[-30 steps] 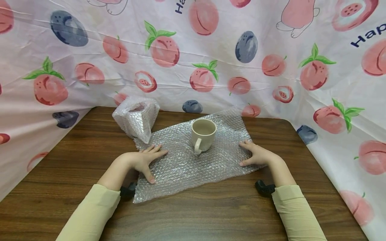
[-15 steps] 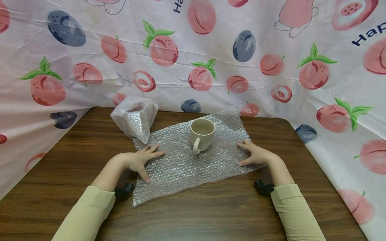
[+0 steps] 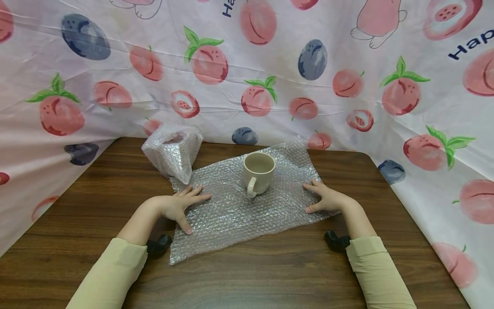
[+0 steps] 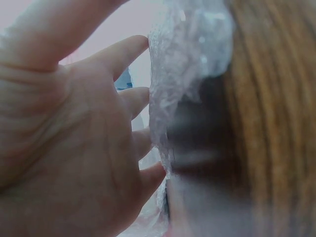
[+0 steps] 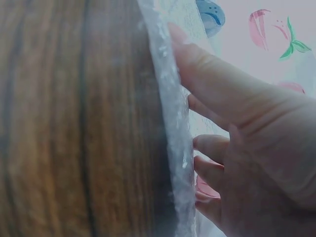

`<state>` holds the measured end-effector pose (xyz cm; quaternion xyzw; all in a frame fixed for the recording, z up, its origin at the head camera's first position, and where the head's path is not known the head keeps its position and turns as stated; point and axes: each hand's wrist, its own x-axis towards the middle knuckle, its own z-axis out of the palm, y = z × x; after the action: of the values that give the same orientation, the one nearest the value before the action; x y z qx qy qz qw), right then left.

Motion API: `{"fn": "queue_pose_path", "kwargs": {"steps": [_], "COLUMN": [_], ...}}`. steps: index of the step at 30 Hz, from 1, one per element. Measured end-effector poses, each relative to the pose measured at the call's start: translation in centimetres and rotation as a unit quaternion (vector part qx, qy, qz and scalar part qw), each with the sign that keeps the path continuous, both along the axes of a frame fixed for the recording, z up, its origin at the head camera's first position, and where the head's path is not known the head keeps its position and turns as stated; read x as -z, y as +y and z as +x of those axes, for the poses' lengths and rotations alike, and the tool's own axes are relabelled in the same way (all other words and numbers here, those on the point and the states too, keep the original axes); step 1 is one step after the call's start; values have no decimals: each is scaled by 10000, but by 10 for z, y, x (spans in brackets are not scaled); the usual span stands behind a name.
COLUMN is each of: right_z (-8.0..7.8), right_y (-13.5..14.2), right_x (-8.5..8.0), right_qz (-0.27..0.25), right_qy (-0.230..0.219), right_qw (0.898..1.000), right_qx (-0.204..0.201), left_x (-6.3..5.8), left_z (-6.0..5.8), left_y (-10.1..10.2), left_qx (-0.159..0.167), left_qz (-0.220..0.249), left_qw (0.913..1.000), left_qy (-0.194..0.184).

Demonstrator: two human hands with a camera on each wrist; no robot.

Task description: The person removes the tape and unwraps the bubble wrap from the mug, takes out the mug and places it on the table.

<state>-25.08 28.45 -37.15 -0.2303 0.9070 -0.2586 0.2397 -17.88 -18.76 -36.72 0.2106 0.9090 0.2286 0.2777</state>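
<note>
A cream mug stands upright on a sheet of bubble wrap, its handle turned toward me. On the sheet's left part rests my left hand, fingers spread and fingertips down. My right hand rests the same way on the right edge, thumb apart from the fingers. Neither hand grips anything. In the left wrist view, the fingertips of the left hand meet the bubble wrap. The right wrist view has the right hand with its fingertips against the sheet's edge.
A bundle wrapped in bubble wrap sits at the back left, close to the sheet's corner. The wooden table ends at a fruit-printed cloth behind and at both sides. A black wrist camera hangs under each wrist.
Between one second and half a second ago my left hand shifted slightly left and the view moved a little. Since then hands, mug and bubble wrap have stayed put.
</note>
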Motion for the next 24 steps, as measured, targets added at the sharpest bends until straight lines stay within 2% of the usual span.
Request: {"fn": "queue_pose_path", "kwargs": {"steps": [8, 15, 24], "right_z": [1, 4, 7], "right_y": [-4, -8, -19], "right_x": [-1, -7, -18], "right_qz": [84, 23, -288], "right_qy": [160, 670, 1257], "right_qw": [9998, 9977, 9916], "right_qx": [-9, -122, -39], "left_x": [3, 0, -1], "left_z": [-1, 0, 2], "left_y": [0, 1, 4], "left_qx": [-2, -10, 23], "left_qz": [-20, -10, -52], "left_qw": [10000, 10000, 9999], "left_qy": [4, 29, 113]}}
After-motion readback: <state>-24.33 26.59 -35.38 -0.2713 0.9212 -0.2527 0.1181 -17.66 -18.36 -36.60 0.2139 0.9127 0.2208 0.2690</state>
